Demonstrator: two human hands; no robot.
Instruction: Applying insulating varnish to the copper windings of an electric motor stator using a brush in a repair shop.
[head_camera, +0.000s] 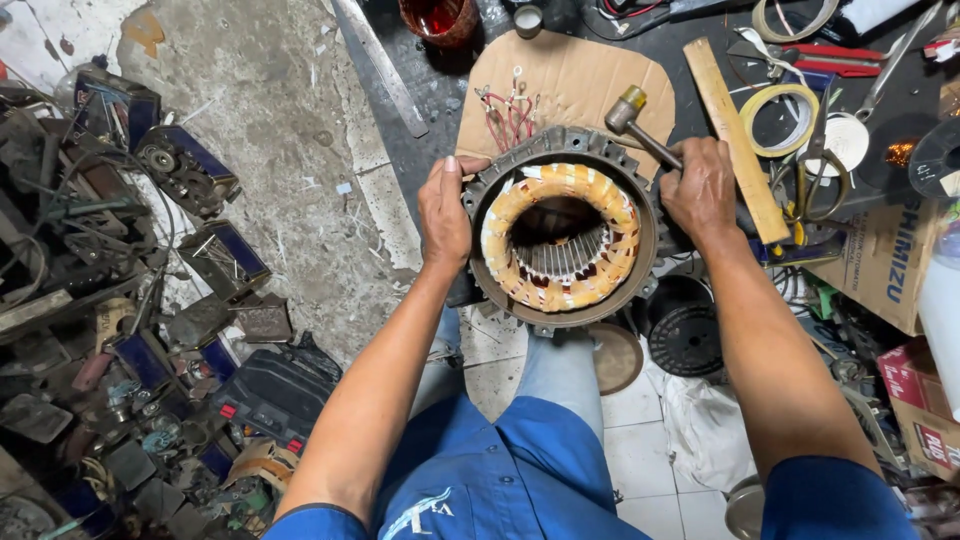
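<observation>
The stator (562, 235), a round grey finned housing with cream and orange taped windings inside, sits tilted toward the camera at the near edge of a piece of cardboard (580, 80), above the person's knees; the left hand (445, 215) clasps its left rim, thumb on the top edge, fingers curled behind; the right hand (700, 190) is closed round the handle of a small hammer (630, 112), whose head hangs just above the stator's upper right rim, over the cardboard; red and white leads (510, 115) lie fanned on the cardboard just behind the housing; a wooden stick (735, 135) lies slanted beside the right hand, with a tape roll (780, 118) just past it; a black fan cover (685, 330) rests on the floor under the right forearm; scrap motor parts (130, 300) crowd the floor well to the left.
</observation>
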